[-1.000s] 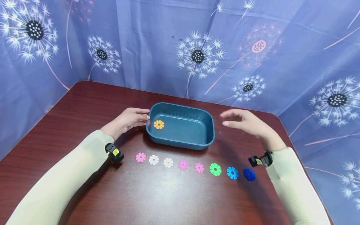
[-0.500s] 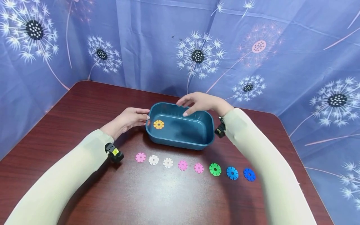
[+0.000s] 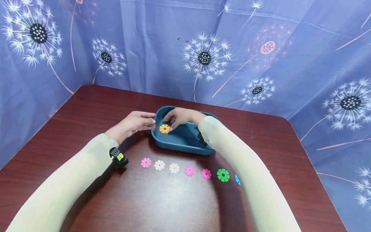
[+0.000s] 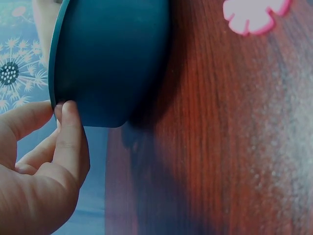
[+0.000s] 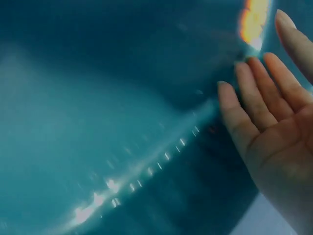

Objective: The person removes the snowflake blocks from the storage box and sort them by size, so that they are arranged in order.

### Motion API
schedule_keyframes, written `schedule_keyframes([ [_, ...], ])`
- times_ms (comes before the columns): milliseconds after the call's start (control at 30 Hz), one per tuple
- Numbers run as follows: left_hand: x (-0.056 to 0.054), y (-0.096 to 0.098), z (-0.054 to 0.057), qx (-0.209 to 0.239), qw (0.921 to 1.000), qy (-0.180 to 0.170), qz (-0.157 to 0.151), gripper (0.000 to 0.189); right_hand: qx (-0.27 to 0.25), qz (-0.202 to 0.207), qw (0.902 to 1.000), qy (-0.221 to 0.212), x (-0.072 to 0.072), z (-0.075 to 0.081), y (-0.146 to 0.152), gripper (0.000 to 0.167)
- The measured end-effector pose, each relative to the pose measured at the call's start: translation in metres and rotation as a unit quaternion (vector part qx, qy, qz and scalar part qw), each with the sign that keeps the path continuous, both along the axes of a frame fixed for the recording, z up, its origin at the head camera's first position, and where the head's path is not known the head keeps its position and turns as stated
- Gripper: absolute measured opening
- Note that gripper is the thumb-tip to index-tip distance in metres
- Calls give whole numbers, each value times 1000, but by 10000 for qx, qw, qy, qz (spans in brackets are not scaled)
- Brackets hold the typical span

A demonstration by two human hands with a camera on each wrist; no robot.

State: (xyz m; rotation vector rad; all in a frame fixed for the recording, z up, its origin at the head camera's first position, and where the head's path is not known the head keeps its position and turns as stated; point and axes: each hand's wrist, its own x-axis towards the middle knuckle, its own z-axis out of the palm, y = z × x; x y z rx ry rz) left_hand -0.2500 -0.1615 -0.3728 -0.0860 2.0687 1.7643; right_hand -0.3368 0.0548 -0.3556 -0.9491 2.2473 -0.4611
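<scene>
A teal plastic tub (image 3: 176, 146) stands near the middle of the table, with an orange notched disc (image 3: 164, 129) lying at its left end. My left hand (image 3: 136, 124) pinches the tub's left rim; the left wrist view shows the thumb and fingers on either side of the tub's wall (image 4: 107, 63). Reaching down inside the tub, my right hand (image 3: 183, 116) is right beside the disc, thumb at its edge. In the right wrist view, that hand's fingers (image 5: 254, 98) are fairly straight and spread from the thumb, close to the bright orange disc (image 5: 253, 24). Whether they touch it is unclear.
In front of the tub runs a row of notched discs: a pink disc (image 3: 146, 162), white ones (image 3: 159, 165), more pink, a green disc (image 3: 223, 175) and a light blue disc (image 3: 237, 179), partly behind my right sleeve. A blue floral curtain (image 3: 162, 48) hangs behind the table.
My right hand has moved left from beyond the tub's right end, over it, and down to the orange disc. My left hand stays on the rim. The right sleeve now covers the dark blue disc.
</scene>
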Motion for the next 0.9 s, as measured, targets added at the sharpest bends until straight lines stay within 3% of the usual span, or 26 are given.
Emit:
schedule_keyframes([
  [233, 1, 0, 0, -67, 10000, -39, -16, 51, -72, -35, 9990, 431, 7, -17, -6, 53],
  [433, 1, -1, 0, -90, 9999, -60, -21, 51, -221, -62, 9965, 798, 15, -25, -9, 39],
  [733, 1, 0, 2, -110, 9999, -101, -10, 52, -477, -479, 9953, 694, 12, -26, -10, 30],
  [900, 0, 1, 2, -90, 9999, -103, 18, 52, -581, -642, 9948, 528, 9, -18, -5, 23],
])
